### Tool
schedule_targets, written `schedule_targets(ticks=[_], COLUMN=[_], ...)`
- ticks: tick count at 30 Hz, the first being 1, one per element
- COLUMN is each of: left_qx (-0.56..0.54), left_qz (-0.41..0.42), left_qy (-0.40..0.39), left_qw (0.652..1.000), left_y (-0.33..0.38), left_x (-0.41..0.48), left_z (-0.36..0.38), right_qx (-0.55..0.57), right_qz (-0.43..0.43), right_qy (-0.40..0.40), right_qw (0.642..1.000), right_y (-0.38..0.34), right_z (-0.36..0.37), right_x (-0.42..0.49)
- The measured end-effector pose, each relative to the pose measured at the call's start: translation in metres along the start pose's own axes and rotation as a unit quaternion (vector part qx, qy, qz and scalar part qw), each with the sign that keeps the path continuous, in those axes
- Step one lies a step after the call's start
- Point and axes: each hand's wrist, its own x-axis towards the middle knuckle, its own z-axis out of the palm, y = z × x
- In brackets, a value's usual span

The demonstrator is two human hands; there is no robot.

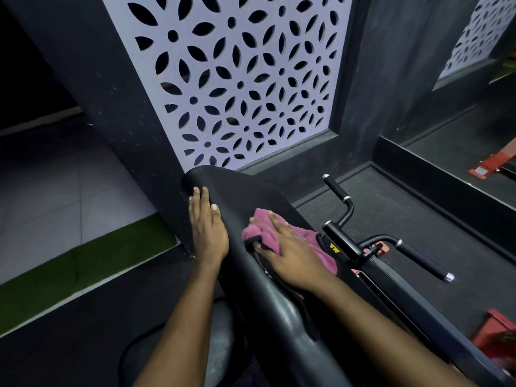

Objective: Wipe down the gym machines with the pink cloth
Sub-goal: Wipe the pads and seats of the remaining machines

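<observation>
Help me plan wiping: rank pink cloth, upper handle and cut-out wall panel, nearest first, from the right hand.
1. pink cloth, under the right hand.
2. upper handle, beyond it, rightward.
3. cut-out wall panel, farthest, behind the black pad.

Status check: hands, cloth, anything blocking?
Left hand flat on black pad. Right hand pressing pink cloth onto pad. Handle bars off to the right, not blocking.

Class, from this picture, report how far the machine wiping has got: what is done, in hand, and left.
Done: cannot be told; the black pad shows no wiped mark. In hand: the right hand presses the pink cloth on the pad, the left hand flat beside it. Left: probably the handles, untouched.
</observation>
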Motion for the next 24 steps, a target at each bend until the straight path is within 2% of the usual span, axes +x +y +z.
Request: schedule_targets(ticks=[3,7,10,14,19,24], left_qx=[-0.004,-0.005,-0.003,-0.007,-0.003,-0.005], left_qz=[-0.002,-0.006,-0.01,-0.002,-0.003,-0.008], left_qy=[0.003,0.0,0.002,0.002,0.002,0.002], left_qw=[1.0,1.0,1.0,1.0,1.0,1.0], left_y=[-0.002,0.001,0.001,0.001,0.0,-0.002], left_x=[0.002,0.002,0.0,0.002,0.004,0.002], left_z=[0.001,0.0,0.0,0.0,0.0,0.0], right_qx=[0.006,0.021,0.037,0.045,0.038,0.033], right_qz=[0.001,0.064,0.042,0.015,0.093,0.023], right_qy=[-0.013,-0.008,0.027,0.034,0.009,0.039], right_qw=[1.0,0.998,0.998,0.998,0.995,0.998], right_y=[0.002,-0.007,-0.003,0.012,0.012,0.029], right_z=[-0.001,0.002,0.0,0.004,0.0,0.002], right_x=[0.021,0.076,0.055,0.028,0.093,0.048])
